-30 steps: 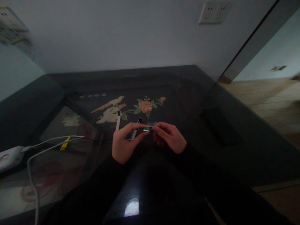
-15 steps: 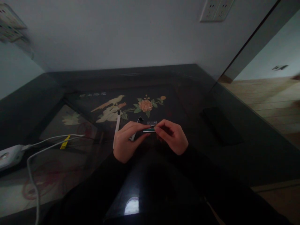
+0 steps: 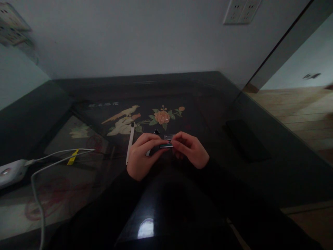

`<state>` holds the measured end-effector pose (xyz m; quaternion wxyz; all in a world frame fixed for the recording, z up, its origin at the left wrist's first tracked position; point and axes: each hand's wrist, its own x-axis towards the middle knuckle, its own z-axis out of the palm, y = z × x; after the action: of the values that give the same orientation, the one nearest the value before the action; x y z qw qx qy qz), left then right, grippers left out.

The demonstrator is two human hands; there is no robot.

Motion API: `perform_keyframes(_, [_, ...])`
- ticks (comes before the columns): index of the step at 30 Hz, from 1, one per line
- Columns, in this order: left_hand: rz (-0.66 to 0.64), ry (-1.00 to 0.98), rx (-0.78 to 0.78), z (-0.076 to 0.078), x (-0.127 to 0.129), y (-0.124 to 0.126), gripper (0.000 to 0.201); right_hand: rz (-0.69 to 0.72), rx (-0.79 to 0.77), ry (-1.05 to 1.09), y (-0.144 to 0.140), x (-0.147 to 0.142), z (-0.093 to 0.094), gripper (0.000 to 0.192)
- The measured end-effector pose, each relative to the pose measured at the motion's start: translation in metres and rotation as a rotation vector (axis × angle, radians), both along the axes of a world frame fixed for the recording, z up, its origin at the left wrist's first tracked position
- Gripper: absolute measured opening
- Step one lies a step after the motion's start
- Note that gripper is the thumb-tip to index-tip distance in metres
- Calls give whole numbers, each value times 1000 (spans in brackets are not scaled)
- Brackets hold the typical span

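Note:
My left hand (image 3: 145, 154) pinches a small thin dark piece with a shiny edge (image 3: 165, 146) between thumb and fingers. At its right end the fingertips of my right hand (image 3: 191, 149) are closed together; whether they grip this piece or something smaller is hidden. Just behind the fingertips shows a small clear rectangular item (image 3: 169, 136), partly covered. A white strip with a dark tip (image 3: 131, 140) lies on the table beside my left hand. Beyond that hand pokes up a small dark object (image 3: 156, 132), its lower part covered by the fingers.
The dark glossy table (image 3: 208, 194) carries a bird-and-flower picture (image 3: 161, 117). At the right lies a flat black object (image 3: 246, 140). A white power strip (image 3: 13, 173) with pale cables and a yellow tag (image 3: 73, 157) is at the left. Wall sockets (image 3: 241, 11) sit above.
The thin piece is tilted slightly differently and less of its face shows. Both hands have stayed in nearly the same place, with small finger movements.

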<state>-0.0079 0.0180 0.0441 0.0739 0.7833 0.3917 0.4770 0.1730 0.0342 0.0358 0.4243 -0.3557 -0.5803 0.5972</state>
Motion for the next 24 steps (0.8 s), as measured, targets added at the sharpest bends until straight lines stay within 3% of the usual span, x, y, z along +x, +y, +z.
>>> perform_keyframes(3, [-39,-46,-36,2,1,0,15,191,-151,173,2,-1,-6,49])
perform_keyframes(7, [-102,-111,-81,1,1,-2,16,346,-266,269,1,0,-8,48])
perform_keyframes(13, [-159,-121,-90,0,2,-6,16,437,-320,331,0,3,-7,44])
perform_keyframes(24, [-207,-125,-26,4,2,-5,17,494,-276,388,0,1,-9,44])
